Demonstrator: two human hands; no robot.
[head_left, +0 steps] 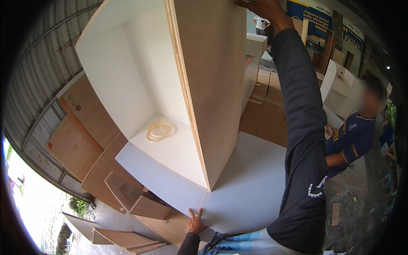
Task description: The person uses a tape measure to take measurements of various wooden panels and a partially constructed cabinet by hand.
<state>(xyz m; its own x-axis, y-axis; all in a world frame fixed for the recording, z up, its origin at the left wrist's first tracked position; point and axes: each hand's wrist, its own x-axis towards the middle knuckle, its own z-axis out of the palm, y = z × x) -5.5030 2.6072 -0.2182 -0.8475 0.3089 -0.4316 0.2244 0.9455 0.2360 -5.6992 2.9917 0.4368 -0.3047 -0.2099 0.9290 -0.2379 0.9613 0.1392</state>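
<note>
Standing upper centre of frame: plywood cabinet (216, 85), probably heavy, stiff; best held by side-panel edges. Left hand (195, 224), lower centre: fingers spread on bench (253, 182). Right hand (264, 9), frame top: cannot tell finger closure.

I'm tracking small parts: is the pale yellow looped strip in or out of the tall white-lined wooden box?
In: the looped strip lies on the white lower panel inside the wooden box, between its walls.
</note>
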